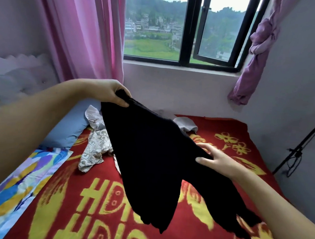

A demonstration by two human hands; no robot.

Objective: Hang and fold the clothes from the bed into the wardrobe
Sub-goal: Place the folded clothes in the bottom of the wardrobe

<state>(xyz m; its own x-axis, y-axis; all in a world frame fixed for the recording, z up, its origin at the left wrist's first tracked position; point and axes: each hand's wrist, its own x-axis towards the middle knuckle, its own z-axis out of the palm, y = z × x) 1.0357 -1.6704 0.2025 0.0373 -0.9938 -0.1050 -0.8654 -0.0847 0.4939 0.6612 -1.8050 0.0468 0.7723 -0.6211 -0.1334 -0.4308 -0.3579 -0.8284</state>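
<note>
your left hand grips the black garment by its top; its long axis slopes down from there; your right hand pinches the lower edge.

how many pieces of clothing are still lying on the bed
3, at the bed's far end: a patterned cream garment beside the blue pillow, a pale sheer garment behind it, and a grey garment near the wall. The held black garment may hide more.
</note>
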